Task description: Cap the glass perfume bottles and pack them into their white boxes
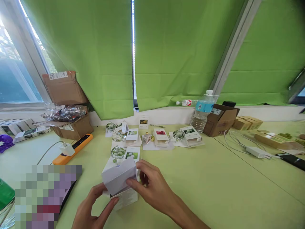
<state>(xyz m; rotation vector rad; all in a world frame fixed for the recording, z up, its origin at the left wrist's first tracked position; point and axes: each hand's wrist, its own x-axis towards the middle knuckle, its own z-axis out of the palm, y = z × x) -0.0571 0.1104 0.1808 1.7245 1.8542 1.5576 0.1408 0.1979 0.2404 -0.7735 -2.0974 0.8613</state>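
The right hand (156,186) pinches a plain white folded card insert (119,176) between thumb and fingers; the left hand (91,208) grips a white cardboard box with fine print (127,198) just below it, both over the near part of the pale green table (190,184). Beyond them sit round clear glass bottles (117,152) beside white picture-printed boxes (161,135); an orange power strip (73,149) lies farther left.

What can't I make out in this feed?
Head view:
- Inside of the white insert: hidden by its front panel.
- Print on the white carton: too small.
- Bottom-left item: pixelated over.
- Green object: cut off by the left edge.
- Black device: cut off by the right edge.
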